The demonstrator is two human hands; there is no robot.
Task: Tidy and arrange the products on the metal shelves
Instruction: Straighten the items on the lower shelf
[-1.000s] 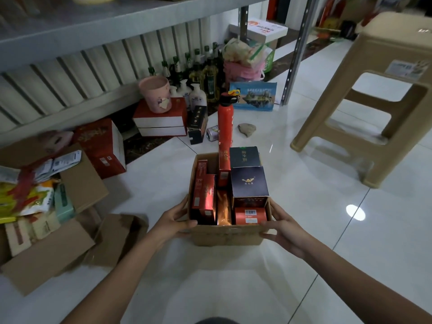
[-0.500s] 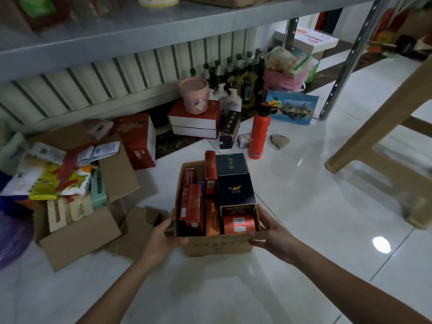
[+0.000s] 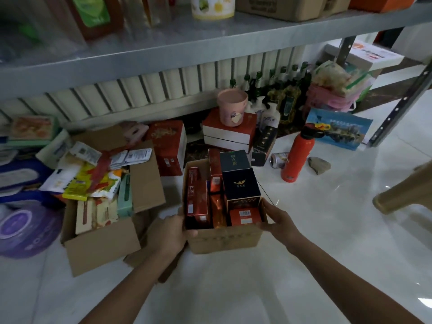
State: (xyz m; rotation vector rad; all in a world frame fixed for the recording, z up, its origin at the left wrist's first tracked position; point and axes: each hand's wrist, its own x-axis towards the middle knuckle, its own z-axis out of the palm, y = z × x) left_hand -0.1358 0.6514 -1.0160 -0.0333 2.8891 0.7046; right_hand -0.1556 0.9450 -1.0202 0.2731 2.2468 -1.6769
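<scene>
Right now both hands hold a small cardboard box [image 3: 224, 239] between them. The left hand [image 3: 168, 232] grips its near left corner with the thumb hooked over the rim, and the right hand [image 3: 279, 220] wraps its right wall. Whether the box is clear of the floor cannot be told. It is packed with upright cartons: red boxes [image 3: 197, 197] by the left hand, a dark box [image 3: 240, 183] by the right one. The metal shelf [image 3: 210, 47] runs well beyond and above the hands.

The tall cartons stand proud of the rim, so tilting the box on the way up could likely spill them. Both grips sit high on thin cardboard; a heavy load might buckle the walls or sag the bottom. An orange bottle [image 3: 298, 155] stands just beyond the right hand and a bigger open box [image 3: 100, 244] lies beside the left, so a wide swing could knock either.
</scene>
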